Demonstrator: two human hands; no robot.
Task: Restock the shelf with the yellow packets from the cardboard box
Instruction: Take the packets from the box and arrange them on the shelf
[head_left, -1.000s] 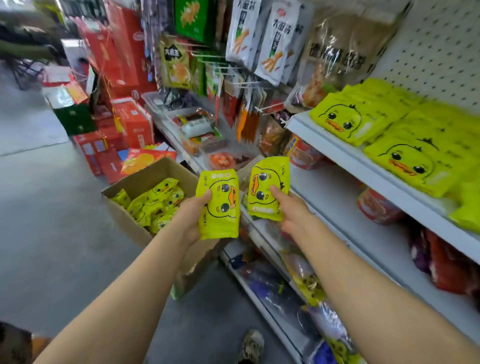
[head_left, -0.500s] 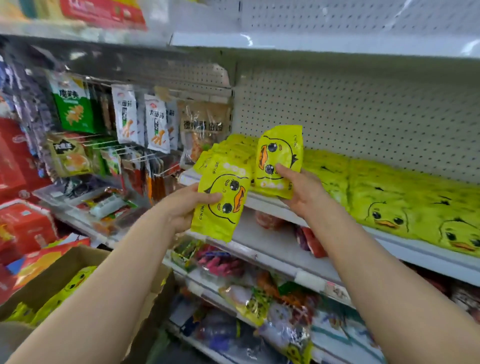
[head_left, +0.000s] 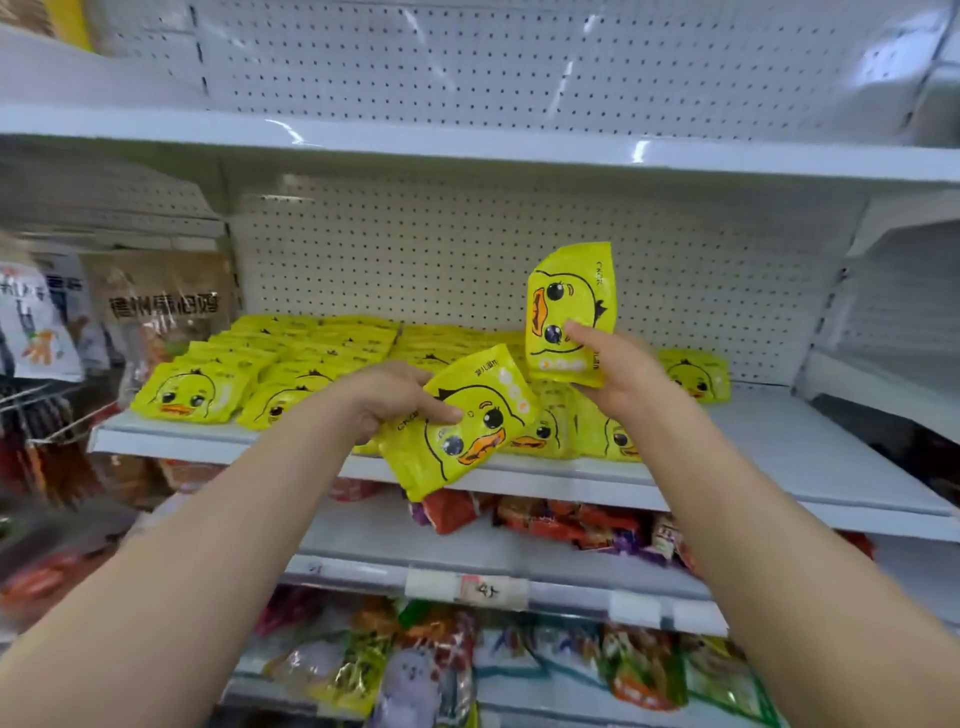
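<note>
- Shop aisle, white pegboard backing (head_left: 519, 249), white metal shelf (head_left: 810, 441) at chest height; more snack bags on the shelves below, hanging bags far left.
- Shelf already carries rows of yellow packets (head_left: 291, 364) lying flat, filling the left and middle; one lone packet (head_left: 696, 375) at the back right, bare shelf to the right of it.
- Left hand (head_left: 384, 400) grips a tilted packet (head_left: 467, 421) by its upper left edge, thumb on the face, fingers curled behind; it hangs in front of the shelf lip.
- Right hand (head_left: 618, 369) holds an upright packet (head_left: 570, 312) from its lower right, thumb pressed on the printed face, raised above the stacked rows.
- Cardboard box not in view now.
- Handling, judged: packets look light, thin, soft foil pouches with glossy slippery skin; they flex and likely crush if squeezed hard.
- Best hold: pinch at a sealed edge or corner, not the puffy centre.
- Likely next: lay both flat in the gap on the right side; stacked ones could slide off the pile.
</note>
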